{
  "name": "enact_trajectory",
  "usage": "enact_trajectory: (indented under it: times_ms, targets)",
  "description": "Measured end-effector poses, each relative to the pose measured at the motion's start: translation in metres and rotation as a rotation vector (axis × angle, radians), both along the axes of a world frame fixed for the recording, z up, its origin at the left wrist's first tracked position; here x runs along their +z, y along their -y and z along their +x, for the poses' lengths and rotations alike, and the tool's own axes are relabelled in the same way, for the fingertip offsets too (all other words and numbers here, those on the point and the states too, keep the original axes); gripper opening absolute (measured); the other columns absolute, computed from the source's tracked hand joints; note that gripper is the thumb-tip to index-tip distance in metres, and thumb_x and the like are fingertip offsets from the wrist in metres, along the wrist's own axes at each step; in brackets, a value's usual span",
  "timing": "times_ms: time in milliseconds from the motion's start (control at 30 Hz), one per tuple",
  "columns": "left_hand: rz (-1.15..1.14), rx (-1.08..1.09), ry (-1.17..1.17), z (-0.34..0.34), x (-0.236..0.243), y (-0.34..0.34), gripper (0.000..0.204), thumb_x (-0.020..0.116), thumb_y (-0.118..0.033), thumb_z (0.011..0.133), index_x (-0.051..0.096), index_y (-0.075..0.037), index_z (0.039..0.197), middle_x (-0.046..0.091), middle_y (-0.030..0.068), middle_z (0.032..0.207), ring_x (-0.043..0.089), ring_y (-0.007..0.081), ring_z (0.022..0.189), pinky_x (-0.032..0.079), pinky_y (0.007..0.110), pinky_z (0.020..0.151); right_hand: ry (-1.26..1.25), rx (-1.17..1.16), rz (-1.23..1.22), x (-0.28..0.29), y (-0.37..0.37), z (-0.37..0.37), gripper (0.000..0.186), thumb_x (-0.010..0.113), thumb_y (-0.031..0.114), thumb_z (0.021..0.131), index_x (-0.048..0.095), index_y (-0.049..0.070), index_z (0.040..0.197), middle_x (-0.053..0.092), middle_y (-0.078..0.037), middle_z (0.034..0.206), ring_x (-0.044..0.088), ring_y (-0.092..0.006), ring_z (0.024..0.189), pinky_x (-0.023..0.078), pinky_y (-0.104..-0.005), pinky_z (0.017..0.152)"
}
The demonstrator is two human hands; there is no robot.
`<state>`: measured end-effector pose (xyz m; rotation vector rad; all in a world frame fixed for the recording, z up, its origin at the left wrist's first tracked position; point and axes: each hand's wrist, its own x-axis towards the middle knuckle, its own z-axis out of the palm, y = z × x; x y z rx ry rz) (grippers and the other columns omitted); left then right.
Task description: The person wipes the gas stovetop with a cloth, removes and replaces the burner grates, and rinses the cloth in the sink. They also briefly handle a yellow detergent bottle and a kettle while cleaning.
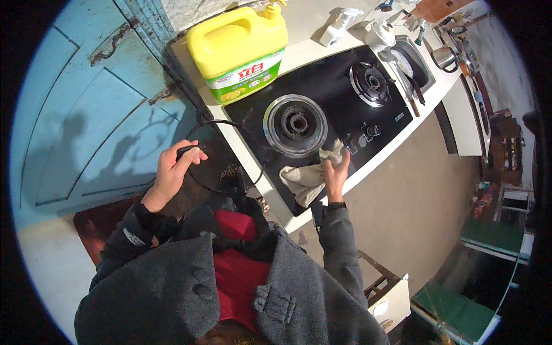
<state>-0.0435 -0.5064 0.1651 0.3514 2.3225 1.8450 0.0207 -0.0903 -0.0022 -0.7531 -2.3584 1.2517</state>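
Note:
My left hand point(175, 172) is closed around a short black grip joined to a thin black ring point(263, 163). It hangs off the counter's left end, between the blue door and the gas stove; I cannot tell whether it is a lid rim or a loop of cable. My right hand point(336, 175) grips a crumpled beige cloth point(303, 179), which lies on the near part of the black glass gas stove point(332, 82). Just beyond those fingers are the stove's control knobs point(361, 138). The nearer burner point(297, 122) lies ahead of the cloth.
A large yellow jug point(237, 43) stands at the stove's far left corner. A white spray bottle point(339, 27), a white lidded pot point(379, 37), a sink point(424, 70) and a metal kettle point(444, 58) line the counter. The blue door point(86, 115) is close on my left.

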Motion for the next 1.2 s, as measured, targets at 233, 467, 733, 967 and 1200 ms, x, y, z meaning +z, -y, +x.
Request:
enact_trajectory:
  times_ms: [233,467,733,967,1200]
  targets:
    - [-0.007,-0.040,0.020,-0.014,0.005,-0.013,0.028,0.054,-0.016,0.098,0.056,0.000,0.075,0.068,0.0081,0.076,0.062,0.0128,0.075,0.043,0.034,0.100,0.187,0.265,0.428,-0.026,0.023,-0.041,0.064,0.070,0.021,0.078,0.049,-0.001,0.134,0.054,-0.024,0.117,0.054,-0.0396,0.108,0.045,-0.0428,0.095]
    - [-0.011,-0.076,0.015,-0.022,0.008,-0.015,0.027,0.054,-0.015,0.098,0.057,0.000,0.076,0.068,0.0079,0.077,0.063,0.0130,0.077,0.043,0.035,0.100,0.380,0.276,0.465,-0.016,0.046,-0.038,0.066,0.072,0.032,0.078,0.051,-0.005,0.128,0.055,-0.021,0.105,0.056,-0.0377,0.099,0.050,-0.0452,0.080]
    - [0.046,-0.081,0.011,-0.030,0.005,-0.008,0.024,0.054,-0.014,0.098,0.058,-0.001,0.078,0.062,0.0029,0.073,0.064,0.0138,0.079,0.042,0.038,0.103,0.362,0.175,0.539,-0.018,0.092,-0.032,0.053,0.072,0.033,0.080,0.053,-0.006,0.112,0.059,-0.018,0.099,0.059,-0.0348,0.095,0.050,-0.0428,0.080]
    - [0.028,-0.125,-0.018,-0.029,0.009,-0.007,0.022,0.053,-0.013,0.098,0.059,-0.001,0.081,0.056,0.0012,0.071,0.065,0.0155,0.080,0.041,0.040,0.105,0.285,0.227,0.519,-0.025,0.125,-0.025,0.036,0.071,0.020,0.078,0.054,-0.001,0.101,0.059,-0.017,0.093,0.058,-0.0354,0.092,0.048,-0.0428,0.080]
    - [0.020,-0.101,-0.029,-0.024,0.018,-0.007,0.021,0.053,-0.012,0.099,0.059,0.000,0.083,0.056,0.0012,0.073,0.064,0.0148,0.080,0.042,0.039,0.103,0.068,0.225,0.096,-0.024,0.125,-0.026,0.046,0.069,0.016,0.078,0.059,0.002,0.122,0.063,-0.020,0.109,0.061,-0.0390,0.100,0.049,-0.0442,0.086]
